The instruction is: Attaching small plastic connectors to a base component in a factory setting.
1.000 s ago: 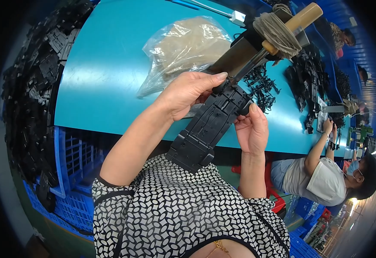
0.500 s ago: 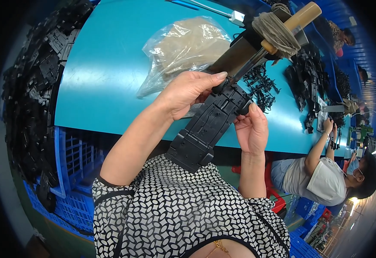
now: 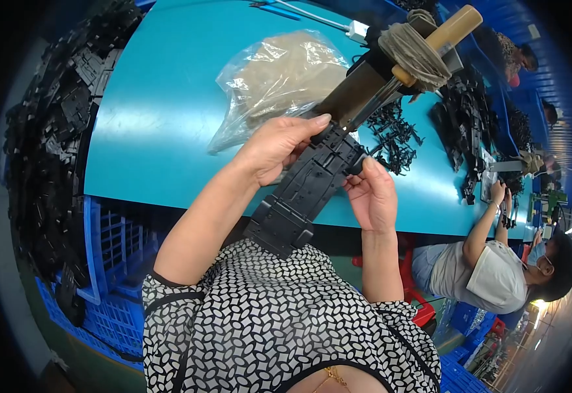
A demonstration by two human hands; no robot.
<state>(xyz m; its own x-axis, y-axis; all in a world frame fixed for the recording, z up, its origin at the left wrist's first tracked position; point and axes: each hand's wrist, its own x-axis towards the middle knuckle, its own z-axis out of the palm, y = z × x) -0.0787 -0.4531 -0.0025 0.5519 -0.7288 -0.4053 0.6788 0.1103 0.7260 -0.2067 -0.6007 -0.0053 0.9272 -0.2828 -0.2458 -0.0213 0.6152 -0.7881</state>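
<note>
Between my two hands I hold a long black plastic part (image 3: 305, 182), tilted, its wide lower end close to my patterned top. My left hand (image 3: 279, 147) is closed on its upper left edge, thumb on top. At its upper right edge my right hand (image 3: 374, 193) grips it, thumb pressed against the side. The part's upper end meets the tip of a dark metal fixture (image 3: 355, 92), which has a wooden handle (image 3: 459, 27) and wrapped grey cloth (image 3: 415, 54). Whether the tip touches the part is hidden.
A clear plastic bag (image 3: 286, 78) with tan contents lies on the turquoise table (image 3: 148, 131). Small black pieces (image 3: 394, 134) lie beyond my right hand. Black parts (image 3: 57, 131) are piled at left, above a blue crate (image 3: 119, 242). At right a co-worker (image 3: 495, 268) works.
Both hands and the black part have shifted slightly left. My grip on the part looks the same.
</note>
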